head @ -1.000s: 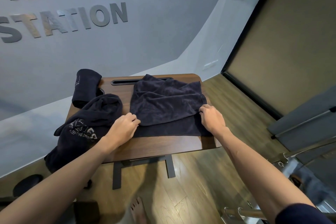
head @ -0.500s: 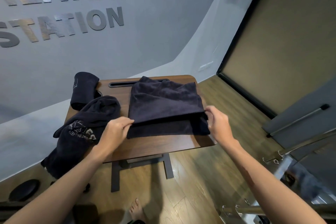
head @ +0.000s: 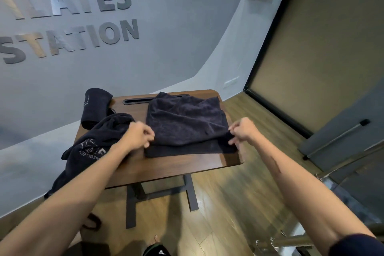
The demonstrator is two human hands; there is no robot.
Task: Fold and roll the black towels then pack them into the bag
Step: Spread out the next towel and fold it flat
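at the table's (head: 166, 164) near edge, both hands now pinch the top layer of the spread black towel (head: 187, 122) — left hand (head: 138, 136) at its left corner, right hand (head: 242, 132) at its right. a sec ago they lay flatter on it, so prob mid-fold w/ rolling next — bag (head: 91, 151) on the left edge.

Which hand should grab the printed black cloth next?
Probably the left hand. It pinches the left edge of the towel right next to the printed cloth, which hangs off the table's left side. The right hand holds the towel's far right edge, so it would have to cross over.
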